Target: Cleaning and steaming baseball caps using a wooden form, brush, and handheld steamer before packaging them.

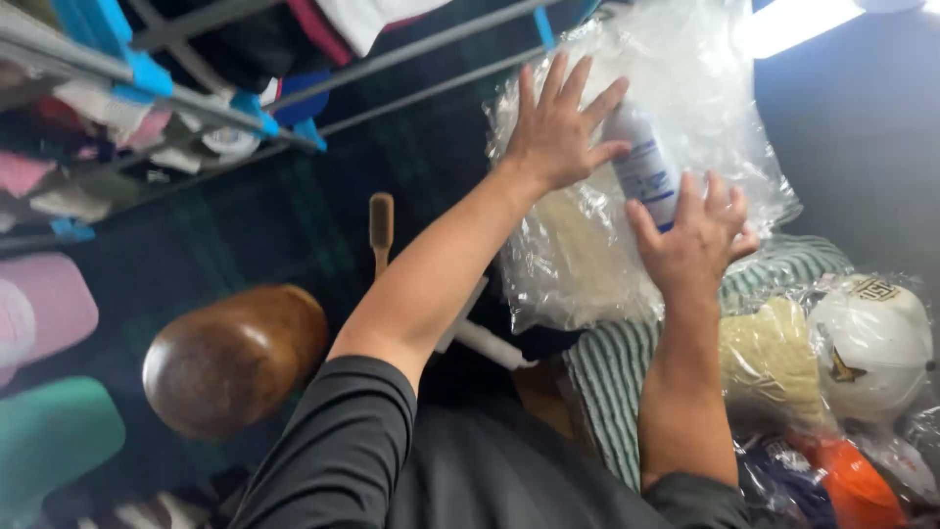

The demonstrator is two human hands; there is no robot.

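My left hand presses flat, fingers spread, on a large clear plastic bag holding a cream-coloured item. My right hand wraps around the lower end of a white spray can with a blue label, which stands against the same bag. Both forearms reach up from my dark sleeves.
A rounded wooden block sits at the left, with a small wooden brush behind it. A grey rack with blue clips hangs with clothing at top left. Bagged caps, one white, and a striped cloth lie at the right.
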